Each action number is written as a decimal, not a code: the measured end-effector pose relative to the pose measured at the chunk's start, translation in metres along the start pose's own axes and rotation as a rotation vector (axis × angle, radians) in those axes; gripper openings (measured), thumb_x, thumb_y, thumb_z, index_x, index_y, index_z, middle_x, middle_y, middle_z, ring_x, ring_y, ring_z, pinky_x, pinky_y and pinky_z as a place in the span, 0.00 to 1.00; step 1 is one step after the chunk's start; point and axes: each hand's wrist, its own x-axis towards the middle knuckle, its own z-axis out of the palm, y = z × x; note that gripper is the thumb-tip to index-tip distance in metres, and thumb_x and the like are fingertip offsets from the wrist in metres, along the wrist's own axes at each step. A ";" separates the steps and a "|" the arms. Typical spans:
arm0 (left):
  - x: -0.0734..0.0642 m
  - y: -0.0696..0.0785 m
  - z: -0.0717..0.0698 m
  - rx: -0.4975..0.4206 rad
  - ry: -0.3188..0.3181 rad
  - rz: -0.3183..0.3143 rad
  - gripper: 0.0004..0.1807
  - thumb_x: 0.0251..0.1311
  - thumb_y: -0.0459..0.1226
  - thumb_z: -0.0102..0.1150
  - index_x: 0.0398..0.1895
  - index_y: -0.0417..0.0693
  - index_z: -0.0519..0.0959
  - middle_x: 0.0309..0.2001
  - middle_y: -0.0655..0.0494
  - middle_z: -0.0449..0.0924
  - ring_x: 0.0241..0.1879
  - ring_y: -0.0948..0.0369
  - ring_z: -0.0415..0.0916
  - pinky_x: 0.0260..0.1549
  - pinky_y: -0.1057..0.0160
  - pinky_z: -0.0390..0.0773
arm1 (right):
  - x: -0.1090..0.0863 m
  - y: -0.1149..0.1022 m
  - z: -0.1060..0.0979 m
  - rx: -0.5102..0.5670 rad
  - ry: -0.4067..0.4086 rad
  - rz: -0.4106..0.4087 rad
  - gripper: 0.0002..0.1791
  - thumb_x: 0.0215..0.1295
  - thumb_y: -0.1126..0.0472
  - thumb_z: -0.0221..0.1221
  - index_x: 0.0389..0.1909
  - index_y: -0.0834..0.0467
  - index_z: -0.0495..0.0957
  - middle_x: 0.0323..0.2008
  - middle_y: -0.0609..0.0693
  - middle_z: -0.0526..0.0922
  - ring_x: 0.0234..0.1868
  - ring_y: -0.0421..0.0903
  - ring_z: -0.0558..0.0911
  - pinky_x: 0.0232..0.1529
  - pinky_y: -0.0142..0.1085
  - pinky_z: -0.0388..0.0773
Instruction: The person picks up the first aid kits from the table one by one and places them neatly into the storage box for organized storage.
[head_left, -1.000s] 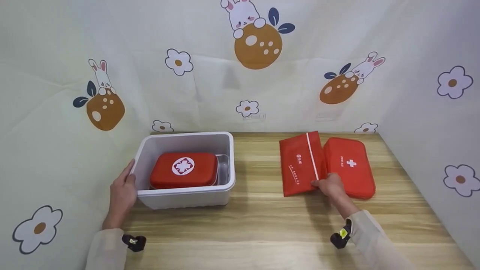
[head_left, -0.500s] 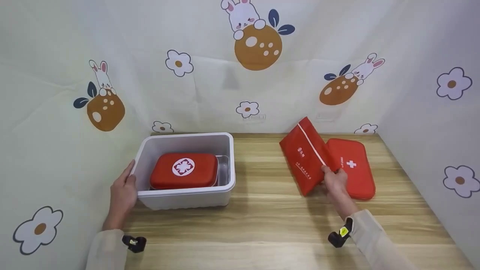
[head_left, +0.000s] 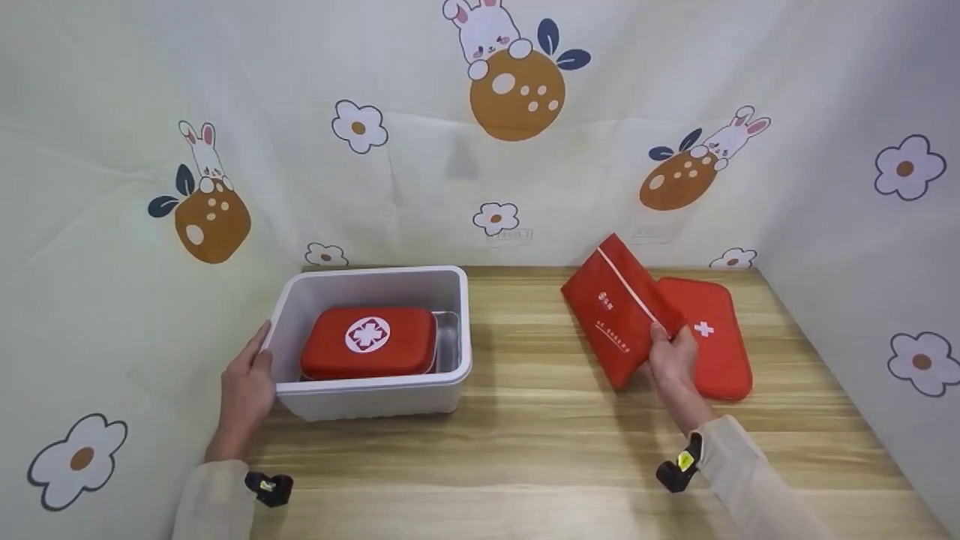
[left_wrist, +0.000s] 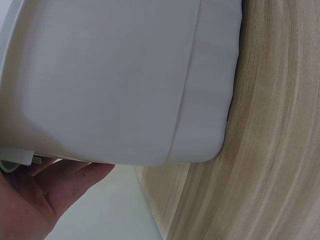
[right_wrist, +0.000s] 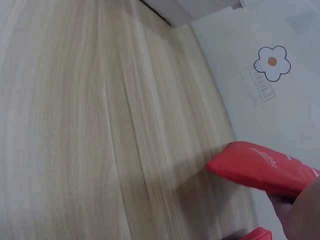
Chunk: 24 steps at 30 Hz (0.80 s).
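A flat red pouch [head_left: 611,311] with a white stripe tilts up off the table in the head view. My right hand [head_left: 672,360] pinches its right-hand edge, thumb on top. In the right wrist view, the pouch [right_wrist: 265,167] shows clear of the wood. Partly behind it lies a red first aid case [head_left: 724,349] with a white cross. My left hand [head_left: 247,386] rests against the left side of a grey bin [head_left: 367,397]; in the left wrist view its fingers [left_wrist: 75,182] lie along the bin's wall. Inside the bin sits another red first aid case [head_left: 330,345].
A metal tray [head_left: 447,341] shows in the bin, beside and beneath the case. Printed cloth walls [head_left: 420,195] stand behind and on both sides of the wooden table [head_left: 517,450]. Bin and pouch are apart, with bare wood between them.
The right hand has lifted and tilted the red pouch, its top flap rising, and shifted its hold along the right edge. The left hand and the bin have stayed put.
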 end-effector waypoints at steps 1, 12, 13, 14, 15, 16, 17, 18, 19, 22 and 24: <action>0.000 0.000 0.000 -0.003 0.001 0.001 0.29 0.78 0.39 0.24 0.81 0.59 0.48 0.81 0.50 0.45 0.80 0.46 0.44 0.77 0.41 0.52 | 0.000 0.000 0.000 0.000 0.011 -0.021 0.26 0.79 0.57 0.45 0.73 0.60 0.60 0.66 0.63 0.74 0.62 0.56 0.77 0.67 0.46 0.75; 0.001 -0.003 -0.001 -0.009 -0.006 -0.004 0.30 0.78 0.40 0.24 0.81 0.60 0.47 0.81 0.50 0.46 0.80 0.46 0.45 0.76 0.40 0.53 | -0.001 -0.016 -0.002 0.141 -0.084 0.002 0.27 0.76 0.57 0.51 0.72 0.61 0.62 0.64 0.58 0.73 0.50 0.44 0.78 0.46 0.21 0.79; 0.001 -0.003 -0.001 -0.012 -0.013 -0.007 0.29 0.78 0.41 0.23 0.81 0.61 0.46 0.81 0.51 0.45 0.80 0.46 0.44 0.75 0.39 0.54 | -0.002 -0.018 -0.002 0.142 -0.100 0.006 0.28 0.77 0.57 0.51 0.72 0.61 0.61 0.64 0.57 0.73 0.50 0.43 0.78 0.46 0.21 0.80; 0.001 -0.003 -0.001 -0.014 -0.019 -0.011 0.30 0.78 0.41 0.23 0.81 0.61 0.45 0.81 0.51 0.44 0.81 0.46 0.44 0.75 0.39 0.54 | -0.003 -0.020 -0.001 0.145 -0.111 0.004 0.28 0.77 0.57 0.51 0.73 0.61 0.61 0.63 0.57 0.72 0.50 0.43 0.78 0.46 0.22 0.80; 0.002 -0.003 -0.001 -0.014 -0.022 -0.013 0.30 0.79 0.42 0.23 0.81 0.62 0.44 0.81 0.51 0.44 0.81 0.46 0.44 0.75 0.39 0.54 | -0.004 -0.021 0.000 0.152 -0.119 -0.004 0.28 0.76 0.57 0.51 0.72 0.62 0.61 0.62 0.57 0.73 0.49 0.42 0.78 0.46 0.22 0.80; 0.002 -0.003 -0.001 -0.011 -0.023 -0.016 0.30 0.78 0.41 0.22 0.81 0.62 0.44 0.81 0.51 0.44 0.81 0.46 0.43 0.75 0.39 0.54 | -0.005 -0.023 0.001 0.161 -0.122 -0.016 0.27 0.76 0.58 0.51 0.72 0.64 0.61 0.61 0.57 0.73 0.48 0.41 0.79 0.45 0.21 0.80; 0.002 -0.002 -0.001 -0.008 -0.023 -0.018 0.30 0.78 0.41 0.22 0.81 0.62 0.44 0.81 0.51 0.44 0.81 0.46 0.43 0.75 0.39 0.54 | -0.005 -0.024 0.002 0.162 -0.118 -0.028 0.27 0.76 0.59 0.51 0.71 0.65 0.63 0.59 0.57 0.74 0.45 0.39 0.79 0.43 0.21 0.80; 0.002 -0.002 -0.001 -0.006 -0.025 -0.019 0.30 0.78 0.41 0.22 0.81 0.62 0.44 0.81 0.51 0.44 0.81 0.46 0.43 0.75 0.39 0.54 | -0.006 -0.025 0.003 0.161 -0.123 -0.035 0.27 0.76 0.59 0.51 0.70 0.65 0.63 0.57 0.57 0.75 0.42 0.37 0.79 0.42 0.22 0.80; 0.002 -0.001 -0.001 -0.004 -0.026 -0.022 0.30 0.78 0.41 0.22 0.81 0.61 0.45 0.81 0.51 0.43 0.81 0.46 0.43 0.76 0.39 0.53 | -0.007 -0.026 0.003 0.154 -0.129 -0.037 0.26 0.76 0.58 0.51 0.70 0.64 0.63 0.56 0.56 0.75 0.41 0.36 0.79 0.41 0.23 0.80; 0.002 -0.001 -0.001 0.002 -0.027 -0.029 0.30 0.78 0.40 0.22 0.81 0.62 0.45 0.81 0.51 0.43 0.81 0.46 0.42 0.76 0.40 0.52 | -0.009 -0.030 0.004 0.149 -0.152 -0.038 0.27 0.76 0.57 0.52 0.71 0.62 0.63 0.55 0.56 0.77 0.40 0.36 0.80 0.41 0.24 0.81; 0.002 0.000 0.000 0.003 -0.025 -0.029 0.30 0.78 0.40 0.22 0.81 0.61 0.45 0.81 0.50 0.43 0.81 0.46 0.43 0.76 0.40 0.52 | -0.010 -0.034 0.005 0.153 -0.170 -0.032 0.27 0.76 0.57 0.52 0.72 0.61 0.63 0.56 0.55 0.77 0.41 0.37 0.81 0.43 0.25 0.82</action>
